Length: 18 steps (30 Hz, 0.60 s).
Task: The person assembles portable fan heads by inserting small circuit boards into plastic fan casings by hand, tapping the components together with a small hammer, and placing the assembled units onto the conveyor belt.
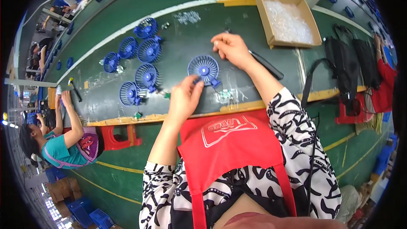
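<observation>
Blue plastic fan cage (pixel 204 68) on the tabletop (pixel 177 44), probably light, stiff, brittle-slatted, best held by its rim, where the left hand (pixel 185 97) pinches; right hand (pixel 233 50) curled nearby, grip unclear

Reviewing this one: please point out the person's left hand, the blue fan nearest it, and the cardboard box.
Left hand (pixel 185 95), head view: back of the hand.
Blue fan (pixel 203 70), head view: central hub.
Cardboard box (pixel 266 22), head view: left wall.

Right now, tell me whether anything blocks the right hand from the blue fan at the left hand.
Nothing visible does: dark tabletop shows between the right hand and the blue fan. The left hand is at the fan's near-left edge.
</observation>
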{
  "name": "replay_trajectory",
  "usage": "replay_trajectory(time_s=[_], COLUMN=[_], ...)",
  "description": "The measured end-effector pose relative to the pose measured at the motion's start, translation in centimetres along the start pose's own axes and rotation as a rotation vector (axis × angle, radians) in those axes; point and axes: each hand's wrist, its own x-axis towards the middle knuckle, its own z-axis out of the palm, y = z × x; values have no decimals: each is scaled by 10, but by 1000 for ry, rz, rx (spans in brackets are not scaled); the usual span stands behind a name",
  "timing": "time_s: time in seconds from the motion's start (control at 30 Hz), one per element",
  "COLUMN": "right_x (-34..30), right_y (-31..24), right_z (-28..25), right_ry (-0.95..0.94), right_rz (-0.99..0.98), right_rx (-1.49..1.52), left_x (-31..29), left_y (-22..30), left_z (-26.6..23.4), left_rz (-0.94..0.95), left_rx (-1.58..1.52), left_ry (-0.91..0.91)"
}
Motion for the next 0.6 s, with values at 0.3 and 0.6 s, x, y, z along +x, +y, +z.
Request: replay_trajectory(time_s=[0.3,0.6], right_x=[-73,-97], right_y=[-14,-1], right_z=[2,41], right_ry=[-10,125], right_rz=[269,127], right_rx=[7,-292], left_x=[-12,1], left_y=[10,8], left_z=[22,36], left_rz=[394,256], left_rx=[124,25], left_ry=[182,148])
